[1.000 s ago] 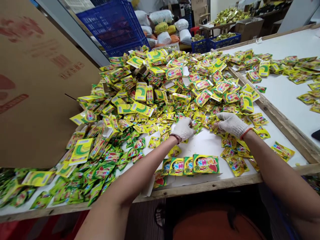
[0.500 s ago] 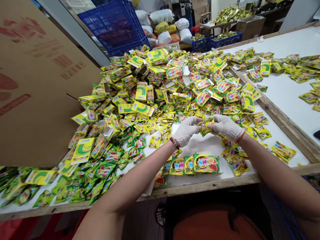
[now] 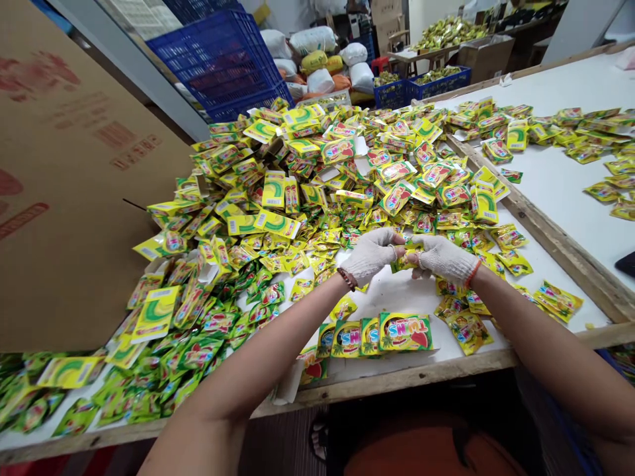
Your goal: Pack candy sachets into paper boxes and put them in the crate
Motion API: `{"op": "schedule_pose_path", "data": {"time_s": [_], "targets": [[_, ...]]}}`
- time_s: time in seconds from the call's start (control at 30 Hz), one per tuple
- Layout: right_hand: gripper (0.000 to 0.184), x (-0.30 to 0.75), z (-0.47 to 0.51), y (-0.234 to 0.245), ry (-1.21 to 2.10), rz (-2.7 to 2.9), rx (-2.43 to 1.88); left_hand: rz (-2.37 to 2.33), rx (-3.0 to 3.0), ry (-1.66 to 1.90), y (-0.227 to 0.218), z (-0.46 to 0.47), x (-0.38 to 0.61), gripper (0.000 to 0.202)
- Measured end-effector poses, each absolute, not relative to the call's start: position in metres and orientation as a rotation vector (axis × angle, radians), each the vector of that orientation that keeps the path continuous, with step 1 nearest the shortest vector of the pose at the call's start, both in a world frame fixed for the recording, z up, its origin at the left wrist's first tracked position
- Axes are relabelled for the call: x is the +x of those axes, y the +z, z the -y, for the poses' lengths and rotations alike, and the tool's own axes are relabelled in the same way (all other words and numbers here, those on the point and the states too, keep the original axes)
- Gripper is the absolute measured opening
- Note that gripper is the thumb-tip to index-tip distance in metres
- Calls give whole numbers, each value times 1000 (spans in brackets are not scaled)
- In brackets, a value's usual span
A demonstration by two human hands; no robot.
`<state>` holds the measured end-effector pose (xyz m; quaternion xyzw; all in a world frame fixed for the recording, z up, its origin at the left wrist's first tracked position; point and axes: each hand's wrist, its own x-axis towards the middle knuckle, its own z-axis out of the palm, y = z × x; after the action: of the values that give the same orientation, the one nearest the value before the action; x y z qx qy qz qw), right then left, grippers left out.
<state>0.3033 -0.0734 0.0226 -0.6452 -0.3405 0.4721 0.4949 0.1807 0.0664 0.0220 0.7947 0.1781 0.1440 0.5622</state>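
Observation:
Both my hands wear white knit gloves with the fingertips bare. Between them is a small yellow candy packet (image 3: pixel 405 260). My left hand (image 3: pixel 376 256) pinches its left side, and my right hand (image 3: pixel 440 258) grips its right side; the fingers cover much of it. Below the hands, a row of several flat candy boxes (image 3: pixel 404 332) lies overlapping near the table's front edge, printed "TWINS". Loose yellow packets (image 3: pixel 469 332) lie under and beside my right wrist. Green packets (image 3: pixel 198 354) are heaped to the left of my left forearm.
A large pile of yellow boxes (image 3: pixel 302 149) covers the table behind my hands. On the left stands a big cardboard carton (image 3: pixel 89 198). A wooden strip (image 3: pixel 546 225) divides the white table at right. Blue crates (image 3: pixel 223 63) and stuffed sacks (image 3: pixel 315 43) are farther back.
The camera view has shifted slightly. My right fingers have curled further around the yellow candy packet, and less of it shows. Both hands stay at about the same place above the table.

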Motion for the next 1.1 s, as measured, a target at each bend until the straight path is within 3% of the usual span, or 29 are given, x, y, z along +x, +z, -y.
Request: {"op": "schedule_pose_path", "data": {"time_s": [0.17,0.3,0.37,0.57,0.67,0.87,1.1], "targets": [[24,319,71,21,819,827,-1731,-683,2550,629,32,-92,228,17],[21,330,70,15,584,892,-1773,-901,2887,557,33,-108,271,56],[24,334,70,14,551,854,-1718,-934,2963,435,35,-109,281,63],[48,345,73,20,434,659,-1574,-709,2913,487,36,-98,236,47],[47,342,76,24,405,684,-1586,-525,2881,446,31,-85,199,51],[40,327,78,27,492,1001,-1662,-590,2777,405,25,-63,158,37],[47,323,82,28,767,997,-1702,-394,2859,430,24,-62,144,42]]}}
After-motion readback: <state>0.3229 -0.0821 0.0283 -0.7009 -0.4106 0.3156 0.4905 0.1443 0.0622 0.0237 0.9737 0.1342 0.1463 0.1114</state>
